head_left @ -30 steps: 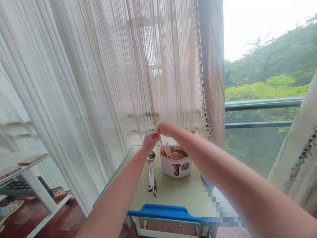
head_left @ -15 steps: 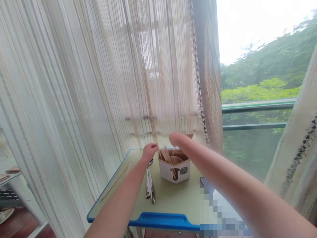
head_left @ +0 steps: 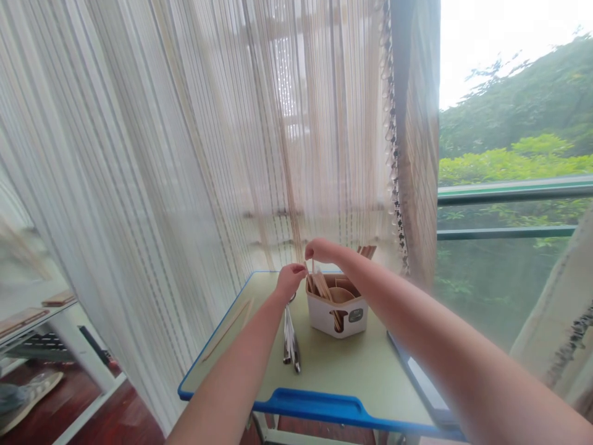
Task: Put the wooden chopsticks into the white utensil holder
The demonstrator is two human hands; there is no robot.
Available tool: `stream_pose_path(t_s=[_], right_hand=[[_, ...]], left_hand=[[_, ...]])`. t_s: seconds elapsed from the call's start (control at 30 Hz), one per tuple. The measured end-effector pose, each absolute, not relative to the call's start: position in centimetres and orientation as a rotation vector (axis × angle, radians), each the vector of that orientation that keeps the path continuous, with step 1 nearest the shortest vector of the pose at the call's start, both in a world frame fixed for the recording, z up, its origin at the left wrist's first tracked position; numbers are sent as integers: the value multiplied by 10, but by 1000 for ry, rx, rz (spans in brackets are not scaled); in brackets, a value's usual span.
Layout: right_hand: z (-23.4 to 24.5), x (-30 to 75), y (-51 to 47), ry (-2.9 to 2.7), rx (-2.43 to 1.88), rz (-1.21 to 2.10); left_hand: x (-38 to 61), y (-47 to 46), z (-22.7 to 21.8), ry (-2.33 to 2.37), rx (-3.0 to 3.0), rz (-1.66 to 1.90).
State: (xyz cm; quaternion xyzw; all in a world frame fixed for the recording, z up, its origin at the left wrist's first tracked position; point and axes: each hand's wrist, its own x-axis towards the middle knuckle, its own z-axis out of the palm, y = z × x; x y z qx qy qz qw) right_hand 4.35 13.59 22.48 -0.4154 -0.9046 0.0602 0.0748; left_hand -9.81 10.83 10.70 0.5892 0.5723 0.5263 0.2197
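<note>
A white utensil holder (head_left: 337, 314) stands at the far side of a small green table with a blue rim (head_left: 319, 409). It holds several wooden sticks and a wooden spoon (head_left: 341, 294). My right hand (head_left: 319, 250) hovers above the holder, fingers pinched on the top of one wooden stick (head_left: 314, 267). My left hand (head_left: 290, 279) is closed beside the holder's left rim, touching the sticks there. Metal utensils (head_left: 290, 337) lie on the table just left of the holder, under my left wrist.
A single wooden chopstick (head_left: 227, 329) lies along the table's left edge. A dark tablet (head_left: 424, 386) lies on the table's right side. Sheer striped curtains (head_left: 185, 154) hang behind and left. A window railing (head_left: 509, 191) is at right, a white shelf (head_left: 41, 321) at left.
My right hand, stretched past the holder half a second ago, has come back over it and pinched a stick. The left hand has stayed beside the rim. The view has shifted slightly.
</note>
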Motion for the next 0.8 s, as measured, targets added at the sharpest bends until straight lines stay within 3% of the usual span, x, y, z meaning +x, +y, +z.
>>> stream_pose_path(t_s=[0.57, 0.8], right_hand=[[224, 35, 145, -2539, -1209, 812], [235, 35, 141, -2502, -1295, 930]], left_hand=[[-94, 106, 104, 1387, 1591, 1527], [-87, 105, 105, 1416, 1592, 1552]])
